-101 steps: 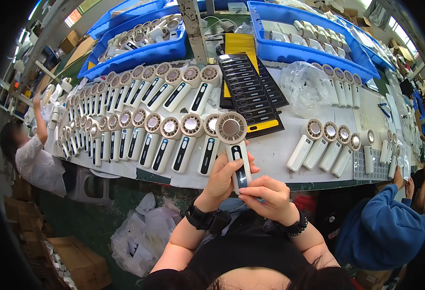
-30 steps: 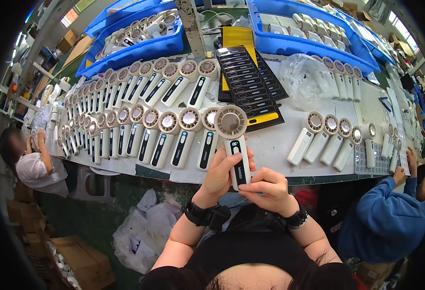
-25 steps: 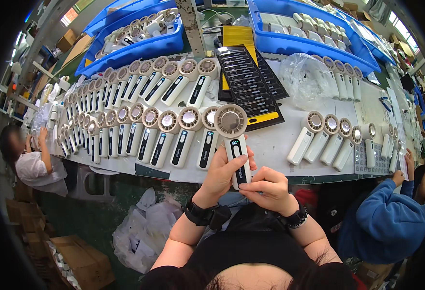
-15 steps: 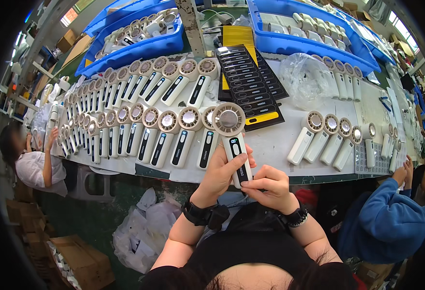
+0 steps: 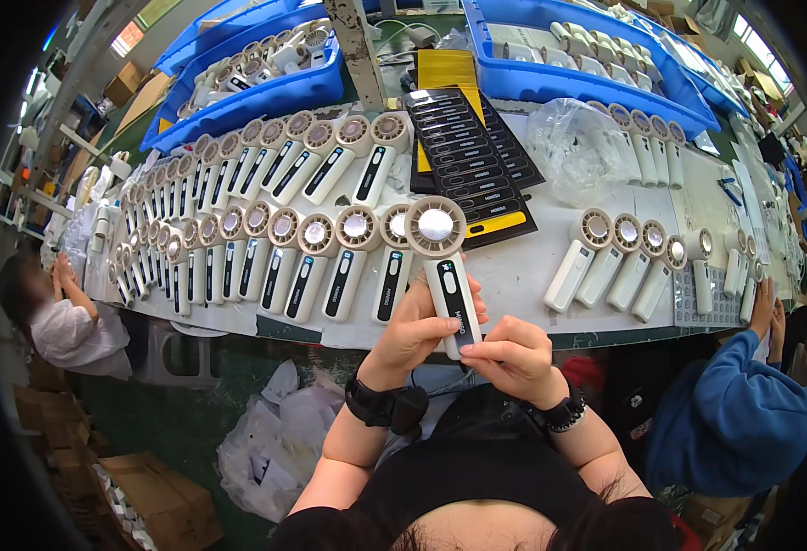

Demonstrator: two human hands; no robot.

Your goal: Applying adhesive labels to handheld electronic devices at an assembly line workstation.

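Fan (image 5: pixel 447 280) is held in both hands over the front edge of the bench (image 5: pixel 514 285), its head pointed away from the body and its black panel turned up, presumably so that the panel is kept in sight. The handle is wrapped by the fingers of the left hand (image 5: pixel 408 334), with the thumb laid across the front; steadiness seems to be given by this grip. The lower end is pinched narrowly by the fingers of the right hand (image 5: pixel 517 357), a hold likely suited to fine control. At left, two rows of fans (image 5: pixel 340 283) are laid panels up, apparently for easy viewing. White-handled fans (image 5: pixel 628 280) are grouped apart at right. Black sheets (image 5: pixel 463 156) are overlapped between.
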